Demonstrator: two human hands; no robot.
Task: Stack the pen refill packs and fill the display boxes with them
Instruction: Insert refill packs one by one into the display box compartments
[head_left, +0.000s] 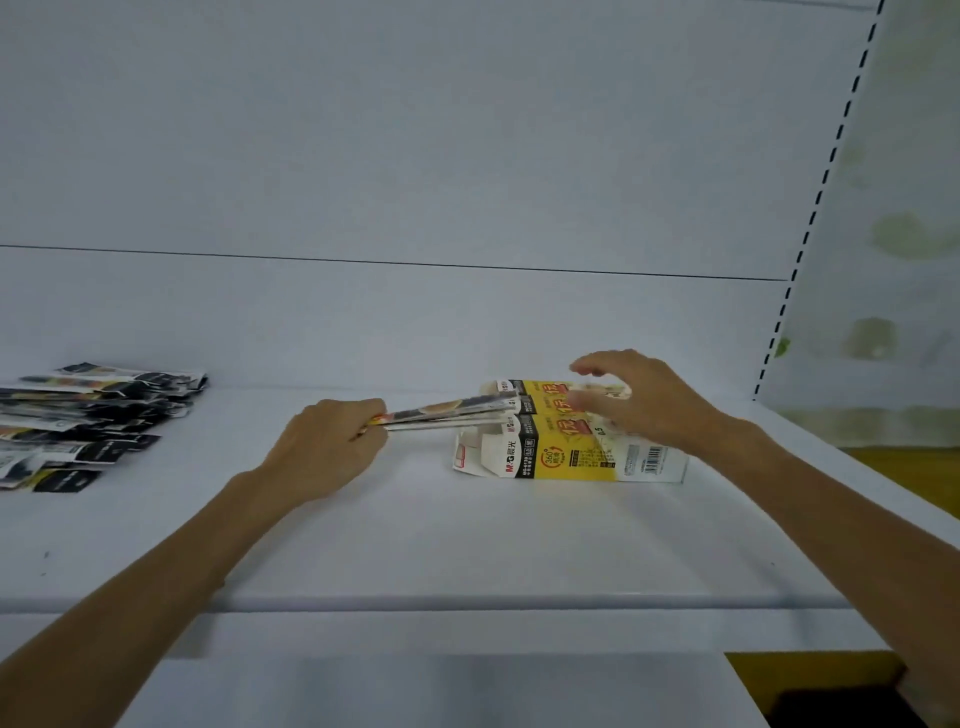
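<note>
My left hand (327, 447) grips one end of a thin stack of pen refill packs (452, 412), held nearly level and pointing right. The stack's far end reaches the open end of the yellow-and-white display boxes (571, 452), which lie on their sides on the white shelf (467, 545). My right hand (634, 400) hovers over the boxes with its fingers spread and holds nothing; it is blurred. A pile of several more refill packs (88, 421) lies at the shelf's left.
The shelf's white back panel (415, 182) rises behind the boxes. A slotted upright (810, 218) runs along the right side. The shelf's front edge (415, 605) crosses below my forearms. Yellow surfaces (904, 467) show at the lower right.
</note>
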